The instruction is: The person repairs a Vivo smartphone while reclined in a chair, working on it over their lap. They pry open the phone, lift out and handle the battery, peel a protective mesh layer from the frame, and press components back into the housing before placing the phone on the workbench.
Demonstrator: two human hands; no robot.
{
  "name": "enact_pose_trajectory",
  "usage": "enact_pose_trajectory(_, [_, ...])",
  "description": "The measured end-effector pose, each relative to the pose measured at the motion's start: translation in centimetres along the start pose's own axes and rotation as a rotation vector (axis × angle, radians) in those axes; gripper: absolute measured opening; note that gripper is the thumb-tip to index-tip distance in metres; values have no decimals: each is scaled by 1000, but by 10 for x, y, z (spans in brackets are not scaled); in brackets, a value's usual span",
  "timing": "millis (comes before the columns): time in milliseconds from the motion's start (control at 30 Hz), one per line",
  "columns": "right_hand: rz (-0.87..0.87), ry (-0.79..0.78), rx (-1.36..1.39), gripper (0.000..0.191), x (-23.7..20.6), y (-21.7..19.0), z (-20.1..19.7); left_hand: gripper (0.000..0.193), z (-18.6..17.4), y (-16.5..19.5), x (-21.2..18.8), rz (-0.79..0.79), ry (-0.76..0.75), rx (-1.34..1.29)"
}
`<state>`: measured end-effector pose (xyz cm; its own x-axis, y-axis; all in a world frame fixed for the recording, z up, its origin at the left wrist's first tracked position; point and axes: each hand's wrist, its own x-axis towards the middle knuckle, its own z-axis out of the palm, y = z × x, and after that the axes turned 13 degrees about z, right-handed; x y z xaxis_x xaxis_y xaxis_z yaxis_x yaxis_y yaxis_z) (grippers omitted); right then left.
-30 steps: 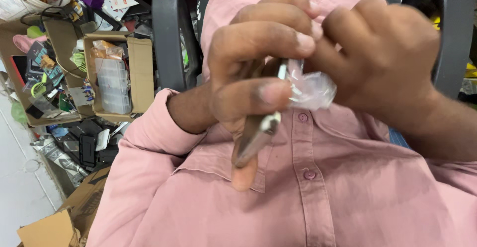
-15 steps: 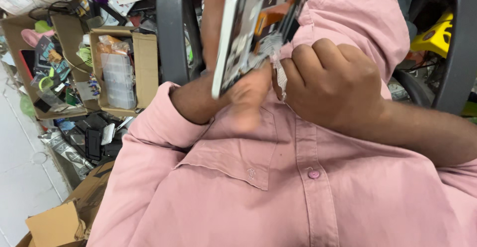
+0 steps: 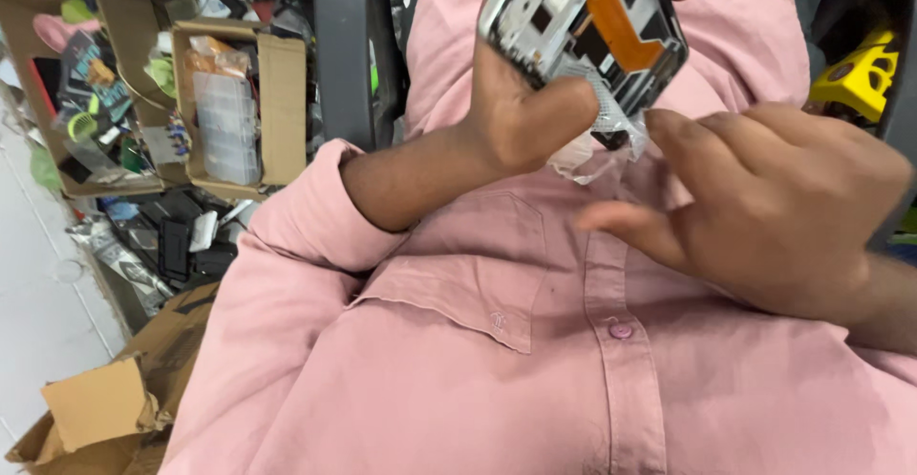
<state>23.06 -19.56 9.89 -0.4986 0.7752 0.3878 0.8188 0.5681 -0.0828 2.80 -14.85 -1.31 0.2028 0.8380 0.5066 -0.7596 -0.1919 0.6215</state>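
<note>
L hand (image 3: 521, 117) top centre, fingers clamped on opened phone (image 3: 585, 19) w/ clear film (image 3: 597, 136) | R hand (image 3: 774, 208) right, fingers apart, fingertip at film | cardboard box (image 3: 244, 103) upper left

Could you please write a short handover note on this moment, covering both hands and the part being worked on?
Left hand: grips the opened phone frame with the orange flex strip, raised in front of the pink shirt, inner side facing the camera.
Right hand: open, holding nothing, fingertips beside the clear plastic film.
Done: the film hangs crumpled, partly lifted from the frame's lower edge.
Left: the film remains attached.
Nearby: cardboard box of packaged parts on the floor.
</note>
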Motion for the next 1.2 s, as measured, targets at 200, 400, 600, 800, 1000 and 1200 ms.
enact_pose_trajectory(200, [6, 79, 341, 43, -14, 28, -10, 63, 1, 1, 10, -45, -3, -149])
enact_pose_trajectory(400, [-128, 191, 209, 26, 20, 38, 15, 49, -13, -17, -15, -144, 76, -212])
enact_pose_trajectory(600, [-206, 305, 220, 13, 22, 42, 40, 45, -32, -36, -40, -173, 217, -65])
enact_pose_trajectory(800, [-291, 400, 206, 6, 8, 39, 54, 52, -37, -53, -40, -242, 187, -116])
enact_pose_trajectory(1000, [-354, 394, 284, 24, -6, 40, 63, 62, -42, -51, -33, -296, 179, -227])
enact_pose_trajectory(1200, [-249, 280, 305, 19, -50, 44, 67, 74, -55, -43, -15, -507, 56, -643])
